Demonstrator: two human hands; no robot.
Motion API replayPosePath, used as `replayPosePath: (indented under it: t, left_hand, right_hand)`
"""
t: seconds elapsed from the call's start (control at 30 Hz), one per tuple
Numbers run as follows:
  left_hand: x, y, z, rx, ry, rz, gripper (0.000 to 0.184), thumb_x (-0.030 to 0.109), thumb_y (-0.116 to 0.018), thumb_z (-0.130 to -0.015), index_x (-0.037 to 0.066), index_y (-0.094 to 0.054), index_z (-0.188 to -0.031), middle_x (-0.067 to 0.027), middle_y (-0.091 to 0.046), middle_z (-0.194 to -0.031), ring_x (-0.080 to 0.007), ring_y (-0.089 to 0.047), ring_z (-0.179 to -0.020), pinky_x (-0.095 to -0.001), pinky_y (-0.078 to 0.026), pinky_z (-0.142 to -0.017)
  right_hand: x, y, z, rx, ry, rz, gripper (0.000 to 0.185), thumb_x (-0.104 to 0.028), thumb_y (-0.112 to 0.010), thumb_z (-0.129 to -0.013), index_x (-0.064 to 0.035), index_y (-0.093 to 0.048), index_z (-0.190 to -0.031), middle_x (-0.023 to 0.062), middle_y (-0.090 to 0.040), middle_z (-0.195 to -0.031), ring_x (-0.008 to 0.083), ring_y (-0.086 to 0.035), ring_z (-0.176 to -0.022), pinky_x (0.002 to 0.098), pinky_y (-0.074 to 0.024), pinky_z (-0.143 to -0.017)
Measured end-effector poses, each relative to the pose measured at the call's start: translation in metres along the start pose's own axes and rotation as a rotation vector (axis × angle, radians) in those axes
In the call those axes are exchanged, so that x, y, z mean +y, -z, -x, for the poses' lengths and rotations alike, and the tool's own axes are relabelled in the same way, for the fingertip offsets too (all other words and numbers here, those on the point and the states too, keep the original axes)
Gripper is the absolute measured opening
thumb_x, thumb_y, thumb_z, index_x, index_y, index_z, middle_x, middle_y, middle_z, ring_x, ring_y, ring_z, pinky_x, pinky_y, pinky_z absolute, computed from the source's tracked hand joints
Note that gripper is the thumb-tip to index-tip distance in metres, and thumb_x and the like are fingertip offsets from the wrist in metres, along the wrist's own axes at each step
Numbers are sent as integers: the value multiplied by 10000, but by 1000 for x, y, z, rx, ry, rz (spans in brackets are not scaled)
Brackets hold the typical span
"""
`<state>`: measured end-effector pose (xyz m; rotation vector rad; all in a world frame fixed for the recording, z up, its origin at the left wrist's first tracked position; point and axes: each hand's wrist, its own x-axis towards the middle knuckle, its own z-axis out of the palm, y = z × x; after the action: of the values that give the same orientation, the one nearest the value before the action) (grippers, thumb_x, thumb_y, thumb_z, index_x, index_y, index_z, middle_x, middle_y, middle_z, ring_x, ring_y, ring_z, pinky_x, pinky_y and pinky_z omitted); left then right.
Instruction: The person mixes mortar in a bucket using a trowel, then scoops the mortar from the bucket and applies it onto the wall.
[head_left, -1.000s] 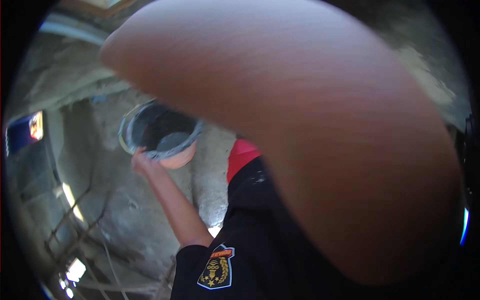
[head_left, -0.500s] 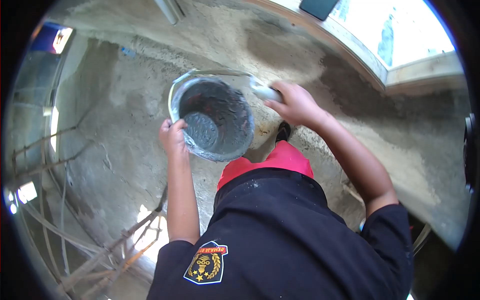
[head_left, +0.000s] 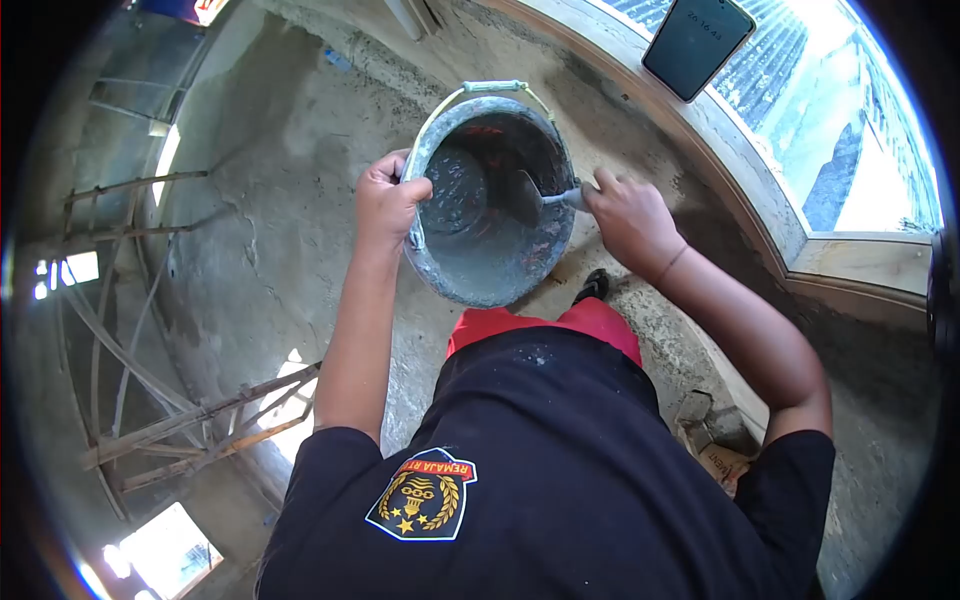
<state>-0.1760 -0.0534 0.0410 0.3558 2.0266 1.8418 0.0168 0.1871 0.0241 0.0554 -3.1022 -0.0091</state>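
A dark bucket (head_left: 490, 285) smeared with wet grey mortar is tilted in front of me, its mouth facing up toward my view. My left hand (head_left: 390, 200) is closed on the left side of its rim. The wire handle with a pale grip (head_left: 495, 86) arches over the far side. In my right hand (head_left: 630, 212) is a trowel (head_left: 528, 200), held by its handle. The blade sits inside the bucket mouth near the right wall. Mortar (head_left: 455, 190) coats the bottom and inner walls.
A phone (head_left: 698, 45) lies on the window frame (head_left: 780, 215) at upper right. Wooden poles (head_left: 200, 420) stand at lower left. A torn cement bag (head_left: 722, 465) and blocks (head_left: 705, 415) lie by my right elbow. Rough concrete floor (head_left: 290, 220) surrounds me.
The trowel has moved left into the bucket mouth. The bucket has shifted up and right in view, and its handle now stands over the far rim. My left hand keeps its hold.
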Motion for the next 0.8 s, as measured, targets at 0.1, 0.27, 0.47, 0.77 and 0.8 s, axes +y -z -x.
replayPosePath:
  t: [0.1, 0.27, 0.47, 0.77, 0.8]
  left_hand:
    - [19, 2, -14, -47, -20, -27, 99, -69, -600, -611, 9, -571, -664, -51, -681, -883, -70, -531, -663, -237, -429, -591]
    - [29, -3, -37, -161, -9, -107, 96, -61, -611, -618, 12, -570, -666, -24, -639, -798, -58, -499, -631, -226, -400, -556]
    - [61, 5, -60, -264, 28, -177, 186, -86, -596, -592, 33, -455, -579, -52, -670, -898, -63, -491, -636, -227, -395, -553]
    - [63, 3, -73, -293, -201, -176, 213, -85, -604, -598, 37, -433, -564, -77, -669, -964, -77, -510, -705, -233, -399, -568]
    - [62, 6, -73, -292, -191, -177, 213, -85, -604, -598, 37, -433, -564, -77, -669, -964, -77, -510, -705, -233, -399, -568]
  right_hand:
    - [6, 16, -26, -8, 26, 35, 89, -97, -607, -785, -87, -622, -872, 74, -553, -900, 207, -643, -813, 330, -526, -644]
    - [24, 13, -41, 29, 101, 130, 160, -87, -588, -812, -128, -578, -966, 68, -544, -907, 217, -636, -800, 331, -514, -628]
    - [28, 13, -55, -121, 106, 178, 295, -101, -536, -851, -185, -489, -1129, 72, -581, -940, 246, -649, -837, 361, -522, -648]
    - [14, 3, -65, -201, 129, -169, 405, -19, -520, -771, -173, -571, -1142, 119, -606, -896, 332, -642, -811, 439, -513, -694]
    - [7, 2, -63, -213, 91, -228, 411, -13, -525, -754, -165, -592, -1129, 132, -609, -884, 348, -640, -808, 450, -511, -698]
